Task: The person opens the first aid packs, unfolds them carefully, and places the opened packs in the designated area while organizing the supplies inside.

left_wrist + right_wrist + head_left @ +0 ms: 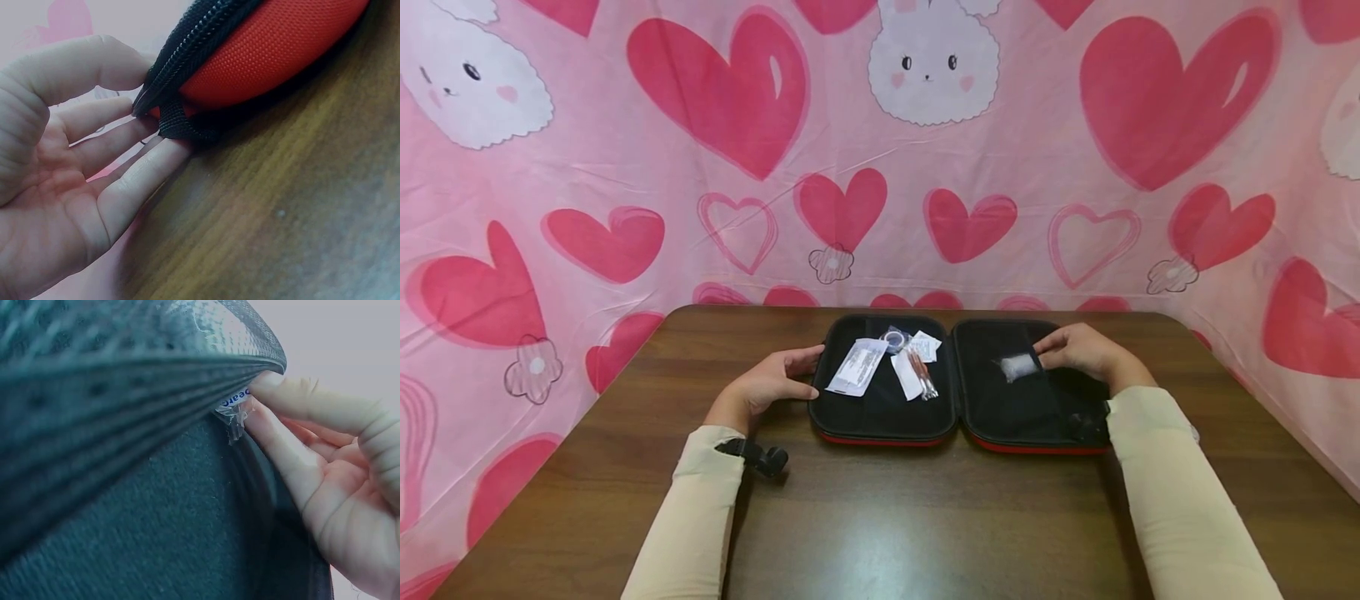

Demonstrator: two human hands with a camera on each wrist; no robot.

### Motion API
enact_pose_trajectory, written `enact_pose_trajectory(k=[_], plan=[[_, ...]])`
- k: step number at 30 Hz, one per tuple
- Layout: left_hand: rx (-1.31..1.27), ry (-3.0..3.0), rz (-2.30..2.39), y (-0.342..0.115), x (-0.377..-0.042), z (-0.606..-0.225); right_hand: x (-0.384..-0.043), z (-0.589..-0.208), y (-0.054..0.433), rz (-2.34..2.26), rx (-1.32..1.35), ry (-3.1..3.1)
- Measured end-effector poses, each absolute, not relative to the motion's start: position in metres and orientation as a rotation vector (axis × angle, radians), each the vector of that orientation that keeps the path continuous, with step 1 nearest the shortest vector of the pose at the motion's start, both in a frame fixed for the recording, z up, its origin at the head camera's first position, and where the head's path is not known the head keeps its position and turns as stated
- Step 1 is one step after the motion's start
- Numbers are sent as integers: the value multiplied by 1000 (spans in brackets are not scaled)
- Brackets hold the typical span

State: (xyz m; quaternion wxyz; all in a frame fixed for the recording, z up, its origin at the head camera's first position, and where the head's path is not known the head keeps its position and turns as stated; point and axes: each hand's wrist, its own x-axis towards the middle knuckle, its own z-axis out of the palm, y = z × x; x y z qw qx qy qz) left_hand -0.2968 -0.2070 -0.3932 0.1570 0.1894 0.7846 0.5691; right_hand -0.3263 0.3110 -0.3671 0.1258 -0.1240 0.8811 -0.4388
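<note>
– So, where's the packet (1018,367)?
– Right half of the open case (865,418), behind the mesh pocket (992,342). From the right hand (1086,354) it's at 9 o'clock.
– Looks like?
– Small whitish bundle, clear wrap, shiny and crinkled. One end pokes past the pocket's hem; blue lettering on it, only partly readable.
– Right fingers?
– Narrow. Thumb and forefinger pinch that wrapper end at the pocket mouth. Can't tell if they also catch the hem.
– Left hand (767,383)?
– Fingers apart, fairly straight, tips touching the case's zipped rim at its 9 o'clock, right by a black webbing loop (178,119).
– Case itself?
– Black lining, red textured shell, rounded corners. Lies flat on the brown wood-grain table (880,517).
– Left half?
– Long white printed sachet (857,367) at 10, clear-wrapped ring (893,340) at 12, small white sachets (925,345) at 2, copper-coloured sticks (919,371) at 3.
</note>
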Motion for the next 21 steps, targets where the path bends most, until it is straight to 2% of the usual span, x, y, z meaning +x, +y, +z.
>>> enact_pose_trajectory(k=[8, 15, 21], plan=[[515, 2255, 1618, -207, -296, -392, -329, -366, 305, -1397, -299, 2367], [492, 2257, 1619, -207, -298, -394, -327, -364, 306, -1523, -351, 2118], [503, 2270, 1595, -208, -298, -393, -324, -357, 305, -1465, -352, 2159]])
